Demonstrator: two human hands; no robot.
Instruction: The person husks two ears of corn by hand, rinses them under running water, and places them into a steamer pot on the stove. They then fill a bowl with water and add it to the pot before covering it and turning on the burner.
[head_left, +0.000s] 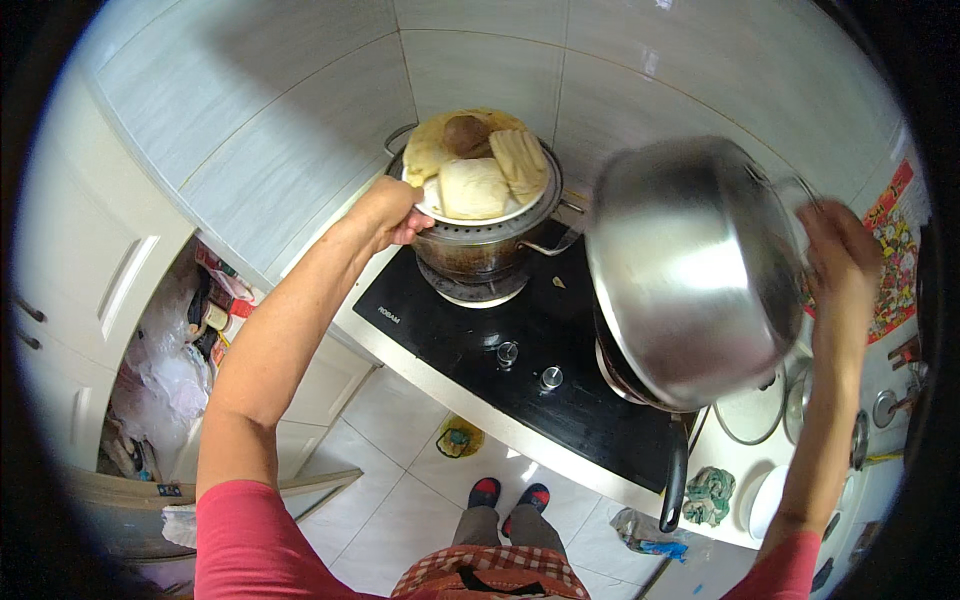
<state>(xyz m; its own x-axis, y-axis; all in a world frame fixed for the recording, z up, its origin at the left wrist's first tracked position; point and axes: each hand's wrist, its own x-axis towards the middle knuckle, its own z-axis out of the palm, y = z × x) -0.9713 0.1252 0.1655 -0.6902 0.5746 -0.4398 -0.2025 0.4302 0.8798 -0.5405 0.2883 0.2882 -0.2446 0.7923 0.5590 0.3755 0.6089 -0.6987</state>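
With fingers and thumb at its near left rim, my left hand (394, 211) grips a white plate (487, 221). On the plate lie pale folded pieces of flatbread or dough (474, 187) and a round brown item (466, 135). The plate is on or just above a perforated steamer rack (525, 225), which tops a stained metal pot (469, 255) on the left burner. On the other side, my right hand (840, 244) holds a large stainless steel pot (675, 277) by its side handle. This vessel is tipped on its side over the right burner and blurred.
Below the steel pot, a pan with a black handle (673, 480) sits on the black glass hob (465, 330), beside two knobs (529, 366). A green cloth (709, 495) and a white bowl (766, 502) lie on the right counter. Plastic bags (169, 367) fill an open cabinet at left.
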